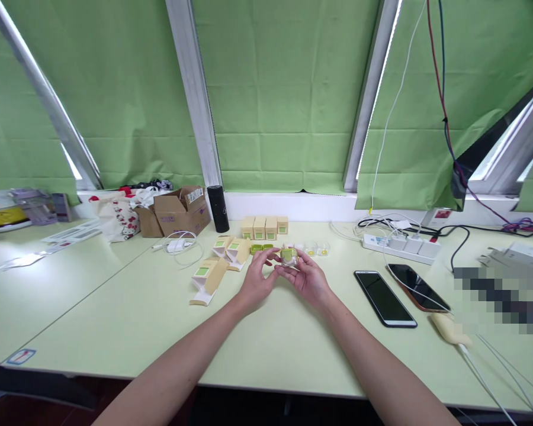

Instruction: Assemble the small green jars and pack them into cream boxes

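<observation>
- Table (302, 355): near edge crosses under both forearms; case (288, 257) is held well in from it, toward the far side.
- Room: widest stretch is left, between open boxes (209, 276) and near edge; another stretch lies between the forearms.
- Right side tighter: phone (385, 299) sits beside the right forearm, second phone (419, 287) just past it.
- Far side tight: green pieces (257, 248) and clear cups (322, 248) right behind the hands, closed boxes (259, 228) beyond.
- Case: green part up, clear part down toward near edge. Looks about cubic, can't make out a long axis.
- Right hand (311, 279): thumb and fingers grasping case, palm up.
- Left hand (258, 281): fingers half curled at case's left; can't tell if they touch it.
</observation>
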{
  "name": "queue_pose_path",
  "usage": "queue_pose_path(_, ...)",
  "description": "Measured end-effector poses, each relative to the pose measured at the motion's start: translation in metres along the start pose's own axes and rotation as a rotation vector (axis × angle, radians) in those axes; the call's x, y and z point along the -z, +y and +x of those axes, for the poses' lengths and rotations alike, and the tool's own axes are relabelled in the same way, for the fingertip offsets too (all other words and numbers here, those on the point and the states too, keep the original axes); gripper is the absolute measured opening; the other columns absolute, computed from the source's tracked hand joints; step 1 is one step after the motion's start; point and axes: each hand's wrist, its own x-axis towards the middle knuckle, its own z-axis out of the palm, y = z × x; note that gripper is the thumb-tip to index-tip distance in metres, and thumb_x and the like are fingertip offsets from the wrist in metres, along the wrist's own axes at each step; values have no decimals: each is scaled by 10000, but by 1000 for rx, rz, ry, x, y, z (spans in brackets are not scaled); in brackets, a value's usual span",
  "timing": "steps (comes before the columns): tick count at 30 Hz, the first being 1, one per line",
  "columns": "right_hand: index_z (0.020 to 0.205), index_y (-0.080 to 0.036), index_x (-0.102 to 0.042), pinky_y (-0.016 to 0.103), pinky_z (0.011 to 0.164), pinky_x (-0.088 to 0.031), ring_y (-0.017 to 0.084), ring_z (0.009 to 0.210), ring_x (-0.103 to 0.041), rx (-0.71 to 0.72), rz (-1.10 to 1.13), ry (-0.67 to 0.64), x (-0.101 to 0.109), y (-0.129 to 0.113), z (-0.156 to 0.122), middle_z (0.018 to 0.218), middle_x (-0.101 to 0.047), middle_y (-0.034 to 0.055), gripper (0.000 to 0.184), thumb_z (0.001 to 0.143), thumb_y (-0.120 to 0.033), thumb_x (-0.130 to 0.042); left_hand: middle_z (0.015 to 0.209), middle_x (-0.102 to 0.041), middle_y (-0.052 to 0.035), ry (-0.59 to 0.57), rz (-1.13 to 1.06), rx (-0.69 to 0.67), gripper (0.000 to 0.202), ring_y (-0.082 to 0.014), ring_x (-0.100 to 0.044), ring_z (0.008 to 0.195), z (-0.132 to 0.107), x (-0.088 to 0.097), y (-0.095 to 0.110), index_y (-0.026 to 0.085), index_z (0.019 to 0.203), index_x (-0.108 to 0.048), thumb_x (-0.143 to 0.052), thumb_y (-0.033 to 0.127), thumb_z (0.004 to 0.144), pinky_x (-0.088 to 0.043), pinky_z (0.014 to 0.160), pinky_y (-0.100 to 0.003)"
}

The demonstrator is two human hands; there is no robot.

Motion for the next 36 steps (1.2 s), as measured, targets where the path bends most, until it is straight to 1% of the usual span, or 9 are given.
queue_pose_path(6, 1194, -239, -657, 538, 1008, -608, 285, 955, -810, -28, 26, 55, -1, 1, 0, 1083, -823, 100, 321, 879, -223, -718, 1219, -645, -69, 16, -3, -2, 385, -215, -672, 1108, 1, -1, -3, 292, 1354, -622, -667, 289, 972, -532, 982, -395)
queue_pose_path(11, 1150, -243, -667, 517, 979, -625, 274, 906, -812, -13, 38, 63, -1, 0, 0, 1066, -825, 91, 301, 864, -225, -757, 1229, -645, -77, 10, -1, 4, 370, -219, -669, 1119, 1, -1, -3, 282, 1342, -624, -663, 307, 975, -536, 977, -394)
queue_pose_path(14, 1114, -246, -672, 526, 984, -617, 284, 904, -808, 1, 20, 70, -2, 0, -1, 1033, -825, 81, 354, 806, -285, -843, 1270, -644, -86, 15, -5, 23, 380, -226, -658, 1144, 1, -1, -4, 278, 1349, -617, -663, 343, 977, -534, 982, -393)
queue_pose_path(17, 1115, -255, -674, 534, 973, -615, 284, 892, -800, 29, -8, 86, -3, 1, -2, 976, -820, 54, 463, 734, -355, -917, 1329, -639, -97, 10, -19, 49, 411, -237, -645, 1185, 1, 0, -5, 272, 1372, -600, -662, 370, 977, -528, 990, -391)
queue_pose_path(22, 1137, -250, -689, 475, 874, -646, 239, 845, -764, 98, -57, 134, -4, 2, -2, 954, -790, 29, 624, 610, -371, -1000, 1367, -635, -113, -30, -53, 96, 494, -252, -615, 1212, 2, 0, -5, 262, 1415, -572, -680, 435, 965, -518, 997, -397)
queue_pose_path(26, 1133, -256, -694, 423, 822, -649, 230, 880, -747, 122, -82, 149, -4, 2, -1, 1005, -760, 30, 654, 570, -340, -1016, 1269, -667, -113, -56, -89, 155, 614, -253, -615, 1178, 2, -1, -6, 253, 1463, -532, -735, 475, 927, -513, 985, -394)
queue_pose_path(30, 1145, -265, -694, 387, 806, -639, 214, 886, -737, 122, -111, 143, -3, 3, 0, 1045, -723, 21, 680, 547, -301, -1016, 1231, -660, -108, -70, -190, 206, 696, -241, -633, 1141, 3, -3, -6, 250, 1474, -513, -790, 481, 878, -523, 953, -372)
queue_pose_path(34, 1160, -276, -700, 338, 783, -615, 159, 819, -692, 153, -171, 137, 0, 6, 2, 1074, -707, 12, 711, 518, -245, -1004, 1075, -637, -51, -78, -288, 241, 714, -208, -636, 1060, 5, -3, -7, 250, 1450, -525, -834, 433, 832, -524, 936, -355)
queue_pose_path(36, 1161, -279, -706, 332, 786, -608, 156, 813, -677, 171, -192, 133, 0, 6, 3, 1062, -712, 11, 727, 500, -227, -1003, 1025, -614, -31, -84, -370, 262, 718, -194, -632, 1021, 6, -4, -9, 247, 1430, -537, -851, 420, 809, -531, 926, -350)
